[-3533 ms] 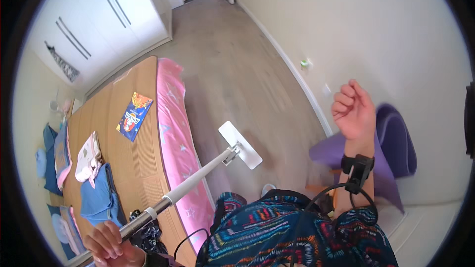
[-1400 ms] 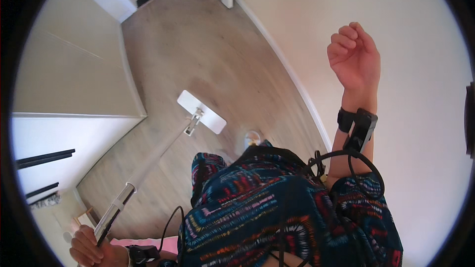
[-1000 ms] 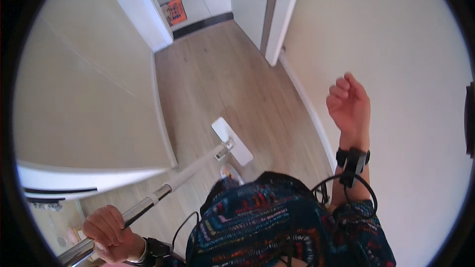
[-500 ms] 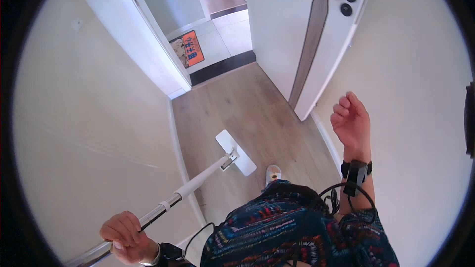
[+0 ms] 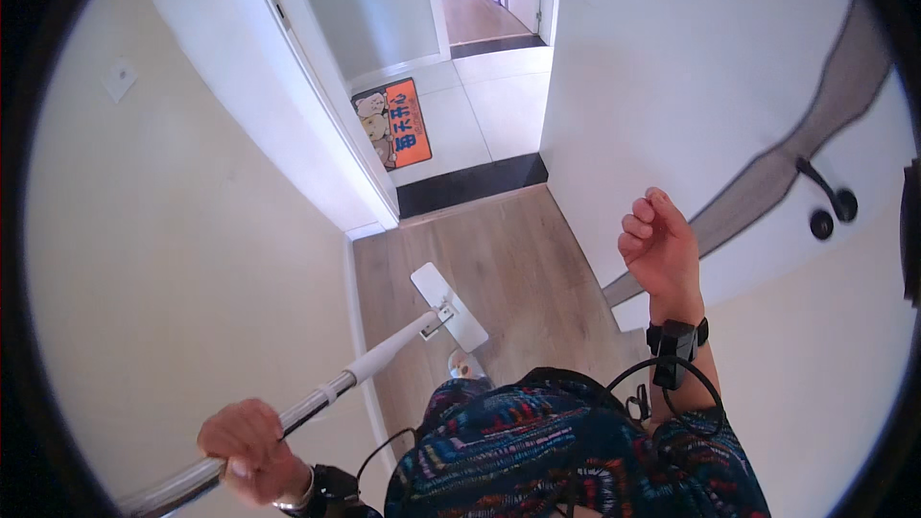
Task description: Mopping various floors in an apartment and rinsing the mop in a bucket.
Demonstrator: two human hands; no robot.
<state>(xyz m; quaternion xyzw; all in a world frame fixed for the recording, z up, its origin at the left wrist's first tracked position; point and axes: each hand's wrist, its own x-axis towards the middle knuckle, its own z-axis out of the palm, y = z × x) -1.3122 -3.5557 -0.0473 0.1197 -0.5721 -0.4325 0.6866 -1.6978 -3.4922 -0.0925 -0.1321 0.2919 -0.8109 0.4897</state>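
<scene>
My left hand (image 5: 251, 451) is closed around the silver and white pole (image 5: 374, 357) of a flat mop at the lower left. The pole slants up and right to the white rectangular mop head (image 5: 437, 286), which lies on the wood floor (image 5: 523, 264) close by my foot (image 5: 465, 364). My right hand (image 5: 662, 247) is raised in front of the white door (image 5: 662, 67), its fingers curled in a loose fist with nothing showing in them. On that wrist is a black strapped device (image 5: 677, 350) with a cable.
The door stands ajar on the right, with a black lever handle (image 5: 823, 190). A dark threshold (image 5: 470, 186) crosses the doorway. Beyond it, an orange doormat (image 5: 408, 125) lies on pale tiles (image 5: 480, 115). A cream wall (image 5: 201, 278) runs along the left.
The doorway and doormat are nearer and further right in view; the door's handle has shifted right and down. The mop stays in my left hand, and my right hand remains curled.
</scene>
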